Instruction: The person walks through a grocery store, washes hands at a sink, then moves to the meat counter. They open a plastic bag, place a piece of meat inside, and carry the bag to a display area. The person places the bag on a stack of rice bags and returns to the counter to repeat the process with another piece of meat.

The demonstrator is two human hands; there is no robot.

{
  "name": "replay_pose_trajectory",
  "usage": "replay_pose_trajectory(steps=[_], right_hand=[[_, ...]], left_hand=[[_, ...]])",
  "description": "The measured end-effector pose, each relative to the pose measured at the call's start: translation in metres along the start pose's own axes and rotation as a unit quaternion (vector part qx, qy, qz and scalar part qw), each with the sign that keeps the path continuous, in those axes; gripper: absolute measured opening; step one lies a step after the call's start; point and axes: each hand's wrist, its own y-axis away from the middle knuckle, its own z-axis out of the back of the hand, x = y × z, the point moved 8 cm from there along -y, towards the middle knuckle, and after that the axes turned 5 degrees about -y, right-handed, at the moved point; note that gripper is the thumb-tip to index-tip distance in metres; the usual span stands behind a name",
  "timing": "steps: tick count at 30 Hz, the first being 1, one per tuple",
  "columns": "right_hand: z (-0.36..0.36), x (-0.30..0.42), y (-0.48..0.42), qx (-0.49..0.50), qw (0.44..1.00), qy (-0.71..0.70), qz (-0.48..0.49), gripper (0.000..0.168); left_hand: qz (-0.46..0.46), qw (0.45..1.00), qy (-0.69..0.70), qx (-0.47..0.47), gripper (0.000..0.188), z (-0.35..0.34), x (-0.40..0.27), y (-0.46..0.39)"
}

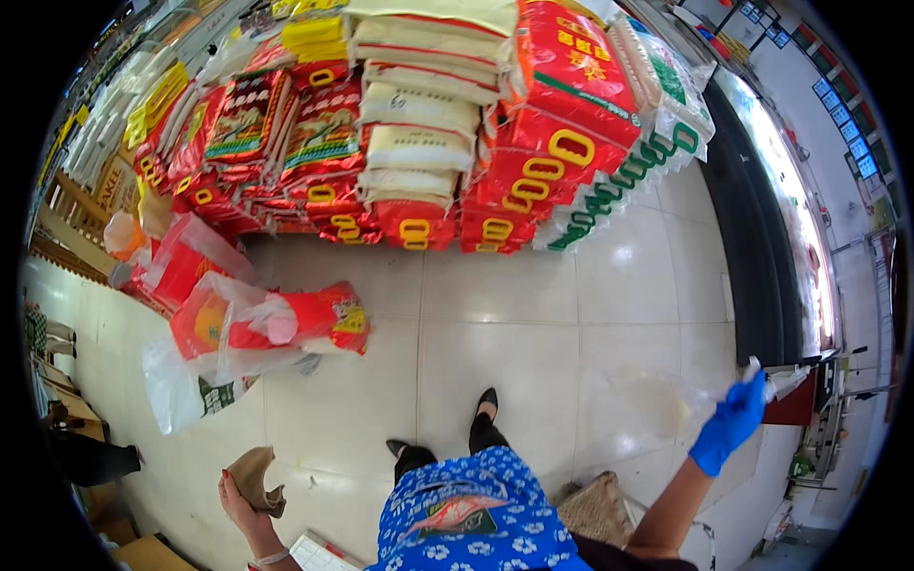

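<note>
My left hand (pixel 239 499), bare with red nails and a band at the wrist, is shut on a brown cloth (pixel 255 479) above the tiled floor at the lower left. On the right, my right hand (pixel 728 425) wears a blue glove and grips something thin and whitish (pixel 754 367), perhaps a handle or plastic; its exact kind is unclear. A blurred translucent shape (pixel 664 400) spreads beside the glove over the floor. Between my arms is a blue flower-patterned apron (pixel 475 517).
Stacked red rice sacks (pixel 564 86) with yellow handles and cream sacks (pixel 418 107) stand ahead. Plastic-wrapped red packs (pixel 285 321) lie on the floor at left. A lit display case (pixel 767 214) runs along the right. Behind my right side is a woven sack (pixel 596 510). A person (pixel 93 453) is at far left.
</note>
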Motion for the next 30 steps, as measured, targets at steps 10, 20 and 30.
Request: replay_pose_trajectory(steps=[10,20,30], right_hand=[[0.064,0.033,-0.125,-0.041,0.998,-0.056,-0.004,0.035],[-0.144,0.131,-0.264,0.324,0.902,-0.281,0.042,0.03],[-0.427,0.203,-0.333,0.385,0.884,-0.265,0.018,0.027]], left_hand=[[0.022,0.994,0.022,0.101,0.02,-0.253,0.011,0.06],[0.016,0.976,0.037,0.214,0.011,-0.396,-0.018,0.086],[0.042,0.95,0.021,0.308,0.01,-0.504,-0.017,0.049]])
